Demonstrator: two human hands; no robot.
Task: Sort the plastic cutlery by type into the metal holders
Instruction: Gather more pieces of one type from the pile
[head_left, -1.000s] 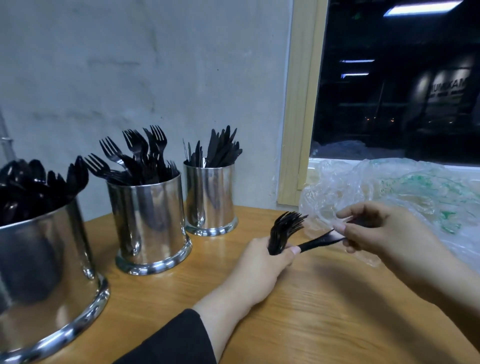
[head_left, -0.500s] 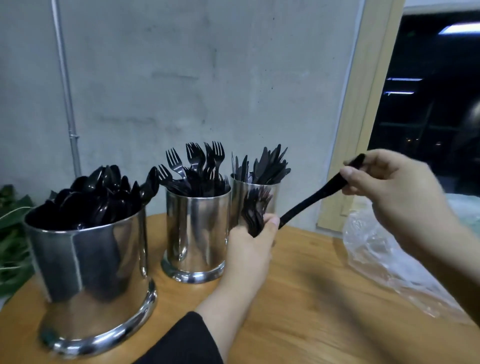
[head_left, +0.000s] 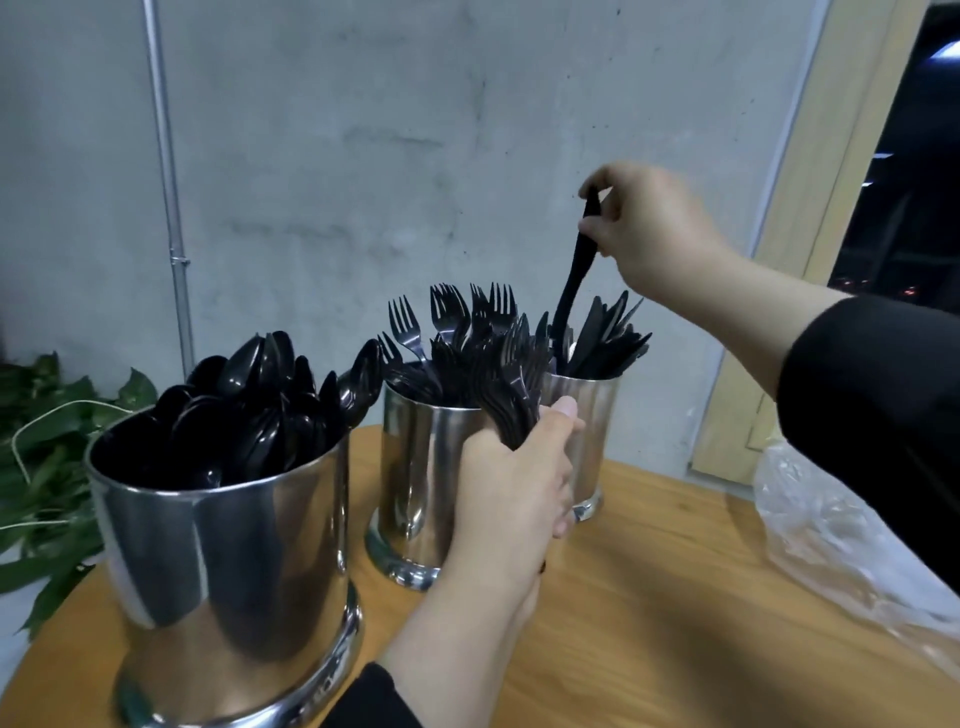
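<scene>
A person's right hand (head_left: 649, 228) pinches the handle of a black plastic knife (head_left: 574, 275) between thumb and fingers, holding it nearly upright with its lower end down among the knives in the knife holder (head_left: 597, 415), the steel cylinder farthest right in a row of three near the counter's (head_left: 649, 597) back edge. The left hand (head_left: 511, 483) is closed around a bunch of forks (head_left: 511, 379), tines up, in front of the gap between the knife holder and the fork holder (head_left: 415, 467) beside it. The fork holder, in the middle, bristles with black forks. The spoon holder (head_left: 218, 545), largest in view, stands at the counter's left edge, packed with black spoons. A crumpled clear plastic bag (head_left: 841, 535) lies along the counter's right edge, well apart from the holders. Green leaves (head_left: 47, 452) show beyond the left edge, against a grey concrete wall (head_left: 363, 156) with a thin vertical pipe (head_left: 166, 182). A pale wooden window frame (head_left: 810, 234) rises at the right.
</scene>
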